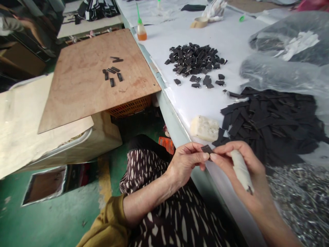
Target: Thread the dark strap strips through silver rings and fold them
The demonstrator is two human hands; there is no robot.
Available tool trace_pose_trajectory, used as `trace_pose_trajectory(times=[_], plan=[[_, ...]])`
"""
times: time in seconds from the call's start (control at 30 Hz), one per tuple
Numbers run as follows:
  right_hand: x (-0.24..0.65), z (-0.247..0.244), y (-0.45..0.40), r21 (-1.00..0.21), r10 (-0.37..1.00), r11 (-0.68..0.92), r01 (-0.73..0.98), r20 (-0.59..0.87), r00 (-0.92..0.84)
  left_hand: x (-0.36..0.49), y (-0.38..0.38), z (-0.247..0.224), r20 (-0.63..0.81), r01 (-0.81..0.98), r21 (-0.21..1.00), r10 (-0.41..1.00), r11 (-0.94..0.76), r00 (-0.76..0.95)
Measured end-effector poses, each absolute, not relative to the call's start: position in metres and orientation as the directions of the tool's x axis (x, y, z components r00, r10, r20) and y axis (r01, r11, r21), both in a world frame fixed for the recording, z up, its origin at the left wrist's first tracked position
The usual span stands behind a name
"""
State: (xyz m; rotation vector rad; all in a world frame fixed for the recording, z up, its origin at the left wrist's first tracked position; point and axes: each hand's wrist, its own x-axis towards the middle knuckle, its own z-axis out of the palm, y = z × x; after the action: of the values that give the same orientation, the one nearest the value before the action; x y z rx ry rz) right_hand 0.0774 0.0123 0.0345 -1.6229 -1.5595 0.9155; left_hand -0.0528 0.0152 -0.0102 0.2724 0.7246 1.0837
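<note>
Tab: a small black tab (206, 149), pinched between both hands just over the tabletop's near edge.

Left hand: the left hand (185, 164) is narrow, its thumb and fingertips closed on one end of the tab.

Right hand: the right hand (250, 161) is narrow too, its fingertips on the other end while it also grips a white wrapped roll (241, 170).

Why so: the 2-sided pinch appears to steady the tab close to the eyes.

Beside the hands: a pale waxy block (205, 128) sits near the edge; black fabric strips (264, 123) spread to the right.

Farther up: a heap of folded black tabs (195, 60) lies mid-tabletop, seemingly kept within easy reach.

Open room: white tabletop (177, 103) shows between block and heap; metal pieces (300, 199) crowd the right corner.

Off the edge: a plywood board (77, 79) carries a few tabs (112, 72).
</note>
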Motion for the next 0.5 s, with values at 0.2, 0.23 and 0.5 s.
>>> trace_pose_trajectory(times=[0.2,0.23,0.5], plan=[[0.0751,0.0326,0.0114,-0.853,0.999,-0.006,0.522,0.017,0.039,-0.0518,0.0123,-0.0071,-0.446,-0.721,0.526,0.868,0.451,0.218],[0.0753,0.0315,0.0113,-0.851,0.999,0.004,0.525,0.027,0.035,-0.0518,0.0122,-0.0065,-0.451,-0.722,0.527,0.868,0.448,0.209],[0.0802,0.0303,0.0047,-0.858,1.0,-0.003,0.513,-0.006,-0.004,-0.0556,0.0137,-0.0057,-0.435,-0.675,0.609,0.887,0.416,0.154]])
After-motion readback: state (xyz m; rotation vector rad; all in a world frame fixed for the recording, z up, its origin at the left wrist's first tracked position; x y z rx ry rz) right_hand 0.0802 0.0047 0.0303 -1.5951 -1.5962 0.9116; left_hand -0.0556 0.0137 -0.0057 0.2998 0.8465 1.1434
